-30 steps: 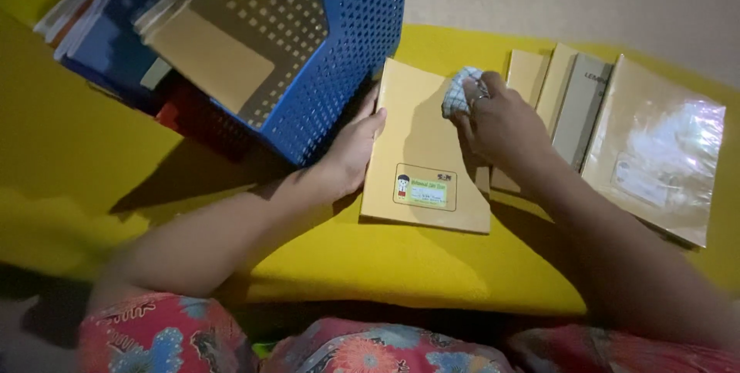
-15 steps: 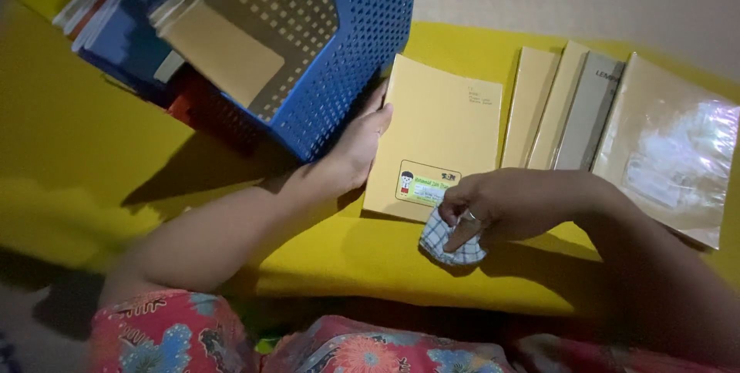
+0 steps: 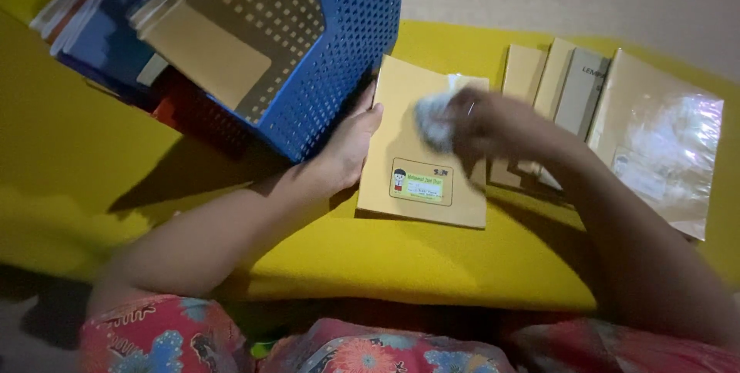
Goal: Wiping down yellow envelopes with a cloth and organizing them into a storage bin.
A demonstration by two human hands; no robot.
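On the yellow table [image 3: 432, 265], right in front of me, lies the tan notebook [image 3: 412, 119], its long axis running away from me, its labelled end nearest my body. My left hand [image 3: 351, 146] lies flat along the notebook's left edge, fingers [image 3: 368, 115] stretched out and open, pressing the cover rather than gripping it; the back of that hand sits just beside the blue perforated basket [image 3: 331, 57], which leans over a stack of books [image 3: 100, 26] at the far left. My right hand [image 3: 482, 122] is over the upper right part of the cover, blurred, its fingers closed around a small checked cloth [image 3: 434, 122] that rests on the notebook's surface. So the cloth sits at the far half of the cover, with the bare near half and the label toward me from it. I judge the right hand the nearer one to the work, the left only steadying. To the right, well clear of the left hand, more notebooks [image 3: 574, 92] lie fanned, the last under a glossy plastic cover [image 3: 663, 142].
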